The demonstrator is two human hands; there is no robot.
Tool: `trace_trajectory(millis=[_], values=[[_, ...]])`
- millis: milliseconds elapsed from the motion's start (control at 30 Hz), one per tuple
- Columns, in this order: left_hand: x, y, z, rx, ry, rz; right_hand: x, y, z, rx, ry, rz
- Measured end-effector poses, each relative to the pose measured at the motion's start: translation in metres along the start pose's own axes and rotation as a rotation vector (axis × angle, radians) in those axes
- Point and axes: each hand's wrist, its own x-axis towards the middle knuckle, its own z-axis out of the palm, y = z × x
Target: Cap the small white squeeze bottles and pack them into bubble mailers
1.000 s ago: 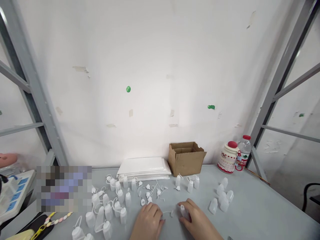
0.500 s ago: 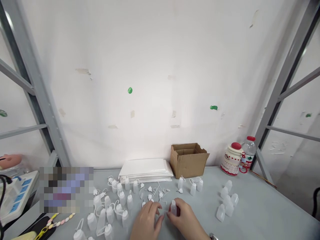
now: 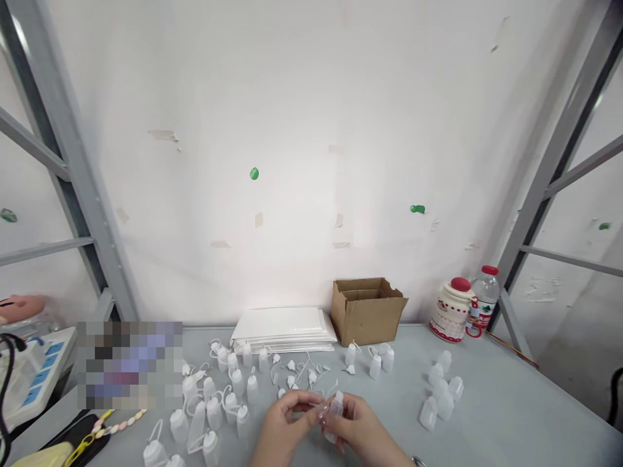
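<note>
My right hand is wrapped round a small translucent squeeze bottle, its narrow neck tilted up with no cap on it. Thumb and fingers of my left hand come together in a pinch against the bottle's left side; what they hold is too small to make out. Just beyond my hands lie several loose white caps with thin straps. To the left stand several squeeze bottles with white caps and looped straps. Over on the right, several bare bottles lie in a cluster.
At the wall, an open cardboard box stands beside a stack of white sheets. A cream jar with a red knob and a water bottle are at the back right. A power strip is at the far left.
My hands have come together, the left pinching against the bottle. The bottle has tilted from upright in my right hand. The other things have stayed put.
</note>
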Motion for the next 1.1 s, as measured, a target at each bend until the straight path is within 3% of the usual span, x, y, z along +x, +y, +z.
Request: trace_trajectory(millis=[133, 233, 400, 767, 967, 1100], values=[[-0.001, 0.002, 0.000, -0.053, 0.015, -0.167, 0.002, 0.014, -0.001, -0.274, 0.059, -0.118], [-0.002, 0.004, 0.002, -0.083, 0.083, -0.266, -0.003, 0.010, 0.001, -0.505, 0.144, -0.268], [-0.004, 0.006, 0.004, -0.132, 0.033, -0.342, -0.010, -0.003, 0.003, -0.687, 0.146, -0.368], [-0.003, 0.013, 0.001, -0.210, 0.050, -0.333, -0.010, 0.000, 0.000, -0.654, 0.176, -0.393], [-0.005, 0.024, -0.001, -0.352, 0.154, -0.365, -0.011, -0.002, -0.006, -0.457, 0.260, -0.432], [-0.005, 0.029, -0.002, -0.410, 0.213, -0.339, -0.006, 0.006, -0.007, -0.211, 0.222, -0.314]])
